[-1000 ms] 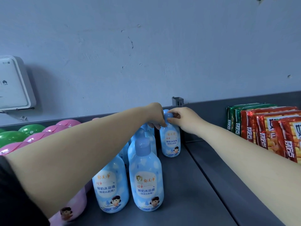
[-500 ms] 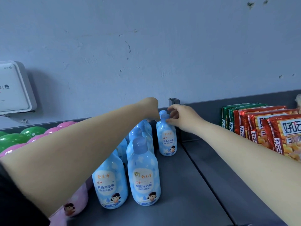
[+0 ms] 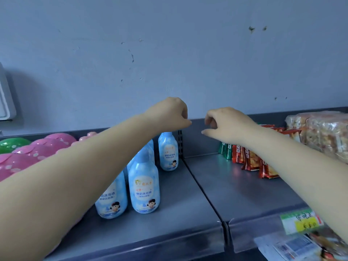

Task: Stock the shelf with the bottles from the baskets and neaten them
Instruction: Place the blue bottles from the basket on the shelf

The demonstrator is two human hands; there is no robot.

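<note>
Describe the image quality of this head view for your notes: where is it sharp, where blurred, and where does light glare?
Head view: the front blue bottle label reads sharp; the price tag and packets at the bottom right corner smear with blur; a pale sheen lies on the grey shelf beside the red snack packs; soft, dim lighting; wide-angle bending stretches both forearms.

Pale-blue bottles [image 3: 144, 187] stand beside pink, white-spotted lids [image 3: 37, 149].

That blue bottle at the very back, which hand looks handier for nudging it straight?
Probably the left hand: it hangs right above the back blue bottle, holding nothing. The right hand, also holding nothing, is off to the side, above the neighbouring shelf section near the snack packets.
</note>
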